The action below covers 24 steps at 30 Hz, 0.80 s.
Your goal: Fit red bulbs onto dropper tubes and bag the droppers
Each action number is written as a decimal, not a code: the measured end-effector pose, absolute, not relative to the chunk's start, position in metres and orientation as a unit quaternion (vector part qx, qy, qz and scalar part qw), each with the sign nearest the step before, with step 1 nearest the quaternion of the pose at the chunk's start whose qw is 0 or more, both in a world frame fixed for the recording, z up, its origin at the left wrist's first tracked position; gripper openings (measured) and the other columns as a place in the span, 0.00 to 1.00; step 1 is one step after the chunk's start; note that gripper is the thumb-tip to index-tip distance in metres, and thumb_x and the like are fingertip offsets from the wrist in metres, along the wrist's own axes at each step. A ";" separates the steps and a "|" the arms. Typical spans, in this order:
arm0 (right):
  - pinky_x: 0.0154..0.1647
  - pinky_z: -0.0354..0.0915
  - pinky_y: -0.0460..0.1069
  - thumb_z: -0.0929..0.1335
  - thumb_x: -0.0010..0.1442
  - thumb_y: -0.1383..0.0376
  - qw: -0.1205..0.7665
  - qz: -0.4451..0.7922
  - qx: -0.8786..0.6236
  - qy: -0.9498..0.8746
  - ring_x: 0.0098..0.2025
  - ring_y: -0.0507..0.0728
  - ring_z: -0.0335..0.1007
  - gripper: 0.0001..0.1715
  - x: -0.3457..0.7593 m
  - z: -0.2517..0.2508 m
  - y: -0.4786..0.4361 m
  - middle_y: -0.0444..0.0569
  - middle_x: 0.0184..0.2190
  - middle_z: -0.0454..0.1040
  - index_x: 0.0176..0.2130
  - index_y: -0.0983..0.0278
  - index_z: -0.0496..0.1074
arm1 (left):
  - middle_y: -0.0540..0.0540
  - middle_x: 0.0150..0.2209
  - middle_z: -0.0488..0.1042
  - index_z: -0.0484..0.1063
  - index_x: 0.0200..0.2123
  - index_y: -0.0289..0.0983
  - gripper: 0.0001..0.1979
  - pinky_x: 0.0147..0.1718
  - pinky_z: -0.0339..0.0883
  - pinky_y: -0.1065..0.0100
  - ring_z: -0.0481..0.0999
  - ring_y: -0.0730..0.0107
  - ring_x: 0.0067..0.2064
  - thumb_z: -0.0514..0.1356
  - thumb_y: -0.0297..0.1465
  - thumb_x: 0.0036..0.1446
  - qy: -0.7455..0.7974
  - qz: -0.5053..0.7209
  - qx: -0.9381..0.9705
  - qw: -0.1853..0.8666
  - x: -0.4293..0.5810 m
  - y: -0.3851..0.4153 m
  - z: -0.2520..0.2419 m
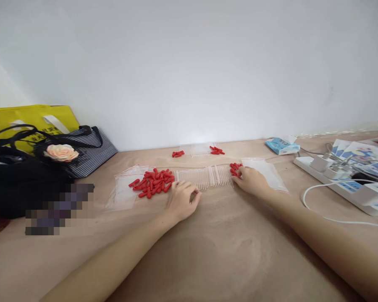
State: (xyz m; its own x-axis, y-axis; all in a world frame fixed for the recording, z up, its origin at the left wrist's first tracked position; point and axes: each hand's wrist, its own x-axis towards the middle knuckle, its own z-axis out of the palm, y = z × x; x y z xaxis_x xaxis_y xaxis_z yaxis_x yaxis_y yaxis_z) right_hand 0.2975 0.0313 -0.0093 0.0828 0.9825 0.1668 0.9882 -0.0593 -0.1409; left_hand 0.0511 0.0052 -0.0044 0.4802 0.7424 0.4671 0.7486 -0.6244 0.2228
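A row of thin clear sticks lies side by side across the middle of the table. At its left end is a heap of small red rubber-like caps, partly on a clear zip bag. My left hand rests between heap and row, thumb and forefinger curled together in a loop; anything between their tips is too small to see. Over at the row's right end, my right hand has its fingertips closed around the edge of a smaller group of red caps. More clear bags lie beyond it.
Against the wall sit more clear sticks between two small groups of red caps. A blue tissue pack and a white power strip with cables stand right. Bags, one yellow and one striped, crowd the left.
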 end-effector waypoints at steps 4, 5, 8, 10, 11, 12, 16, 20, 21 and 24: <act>0.31 0.59 0.50 0.58 0.57 0.58 0.084 -0.032 -0.750 -0.656 0.37 0.61 0.69 0.16 0.291 -0.011 0.028 0.58 0.37 0.70 0.37 0.67 0.66 | 0.45 0.32 0.72 0.68 0.24 0.37 0.04 0.40 0.54 0.56 0.68 0.59 0.39 0.55 0.31 0.48 -0.540 -0.221 -0.812 0.011 0.081 0.034 0.003; 0.31 0.60 0.50 0.58 0.58 0.58 0.081 -0.033 -0.753 -0.652 0.37 0.61 0.69 0.17 0.290 -0.012 0.028 0.59 0.38 0.70 0.38 0.67 0.66 | 0.44 0.33 0.73 0.68 0.24 0.37 0.05 0.40 0.54 0.56 0.68 0.57 0.40 0.56 0.32 0.48 -0.552 -0.215 -0.806 0.008 0.090 0.042 0.004; 0.33 0.60 0.51 0.57 0.59 0.58 0.076 -0.034 -0.757 -0.648 0.38 0.62 0.69 0.17 0.289 -0.014 0.029 0.60 0.38 0.69 0.38 0.68 0.65 | 0.41 0.33 0.73 0.69 0.22 0.36 0.10 0.41 0.54 0.53 0.68 0.53 0.42 0.56 0.37 0.46 -0.586 -0.194 -0.787 -0.004 0.113 0.062 0.006; 0.33 0.60 0.51 0.57 0.59 0.60 0.072 -0.038 -0.756 -0.650 0.38 0.62 0.69 0.16 0.289 -0.016 0.030 0.61 0.39 0.69 0.39 0.69 0.64 | 0.40 0.33 0.74 0.70 0.22 0.36 0.12 0.42 0.53 0.52 0.68 0.50 0.42 0.57 0.39 0.44 -0.607 -0.176 -0.775 -0.010 0.124 0.072 0.007; 0.33 0.61 0.51 0.57 0.59 0.60 0.070 -0.041 -0.754 -0.652 0.38 0.62 0.69 0.16 0.289 -0.017 0.030 0.61 0.39 0.68 0.39 0.69 0.64 | 0.39 0.33 0.74 0.71 0.22 0.36 0.12 0.42 0.53 0.52 0.69 0.50 0.42 0.57 0.40 0.44 -0.615 -0.166 -0.770 -0.014 0.128 0.076 0.007; 0.33 0.61 0.51 0.56 0.60 0.61 0.069 -0.044 -0.752 -0.654 0.39 0.62 0.69 0.16 0.289 -0.018 0.030 0.61 0.40 0.68 0.40 0.69 0.64 | 0.38 0.33 0.74 0.71 0.23 0.35 0.13 0.43 0.52 0.52 0.69 0.50 0.42 0.58 0.40 0.43 -0.623 -0.157 -0.766 -0.017 0.131 0.079 0.006; 0.33 0.61 0.51 0.55 0.60 0.61 0.068 -0.051 -0.747 -0.660 0.39 0.63 0.69 0.16 0.289 -0.019 0.031 0.60 0.40 0.68 0.41 0.69 0.63 | 0.37 0.35 0.75 0.73 0.28 0.36 0.14 0.45 0.51 0.50 0.70 0.50 0.42 0.58 0.40 0.42 -0.647 -0.129 -0.751 -0.031 0.136 0.088 0.005; 0.32 0.61 0.50 0.55 0.61 0.61 0.074 -0.062 -0.742 -0.663 0.39 0.62 0.69 0.17 0.288 -0.020 0.031 0.61 0.41 0.68 0.41 0.70 0.63 | 0.38 0.35 0.75 0.73 0.29 0.36 0.12 0.45 0.51 0.49 0.72 0.51 0.41 0.59 0.37 0.41 -0.656 -0.114 -0.745 -0.045 0.140 0.095 0.006; 0.32 0.61 0.50 0.55 0.61 0.61 0.076 -0.065 -0.742 -0.663 0.39 0.62 0.69 0.17 0.288 -0.020 0.031 0.61 0.42 0.68 0.41 0.70 0.62 | 0.38 0.35 0.75 0.72 0.29 0.36 0.11 0.44 0.52 0.49 0.72 0.51 0.41 0.59 0.36 0.41 -0.655 -0.114 -0.745 -0.047 0.141 0.095 0.006; 0.31 0.60 0.50 0.55 0.61 0.62 0.077 -0.068 -0.741 -0.664 0.38 0.61 0.69 0.17 0.289 -0.022 0.030 0.62 0.40 0.68 0.41 0.70 0.63 | 0.38 0.33 0.76 0.71 0.26 0.35 0.10 0.41 0.56 0.51 0.73 0.51 0.39 0.58 0.36 0.42 -0.645 -0.121 -0.753 -0.048 0.140 0.093 0.012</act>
